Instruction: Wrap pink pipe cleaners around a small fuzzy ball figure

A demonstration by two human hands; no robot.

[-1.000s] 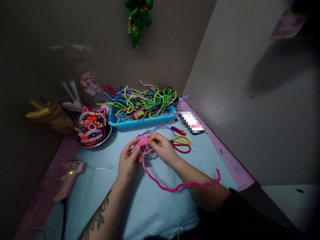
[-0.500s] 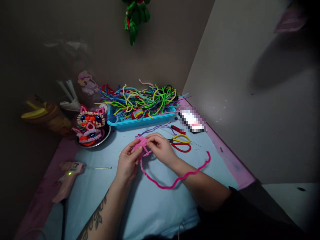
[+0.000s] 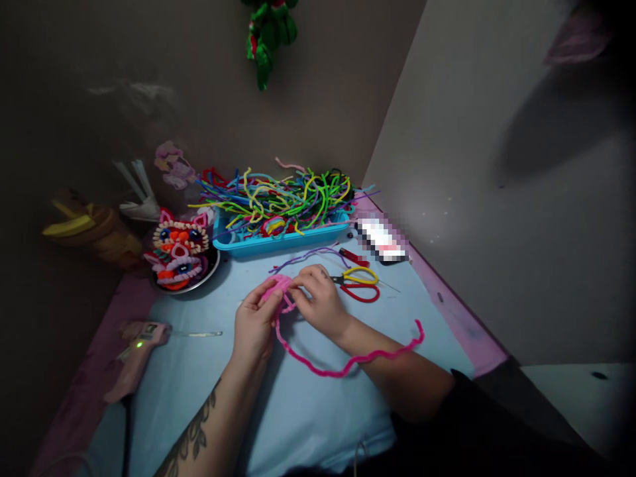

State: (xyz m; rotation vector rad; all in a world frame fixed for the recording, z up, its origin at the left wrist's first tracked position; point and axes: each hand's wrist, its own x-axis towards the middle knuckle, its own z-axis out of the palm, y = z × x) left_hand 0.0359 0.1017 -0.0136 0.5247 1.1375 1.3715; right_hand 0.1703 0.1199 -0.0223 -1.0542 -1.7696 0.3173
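Blue-covered table [image 3: 308,417] | your left hand [image 3: 253,326] pinches a pink fuzzy piece [image 3: 281,285] | your right hand [image 3: 324,303] pinches its edge, fingers curled | phone screen [image 3: 381,240] pixelated, unreadable

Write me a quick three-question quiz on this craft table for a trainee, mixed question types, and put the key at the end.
1. True or false: the scissors lie nearer the right hand than the left hand.
2. What colour is the tray full of fuzzy stems? A) white B) blue C) red
3. Fill in the colour: both hands are on a ____ fuzzy piece.

Key: 1. True. 2. B. 3. Pink.
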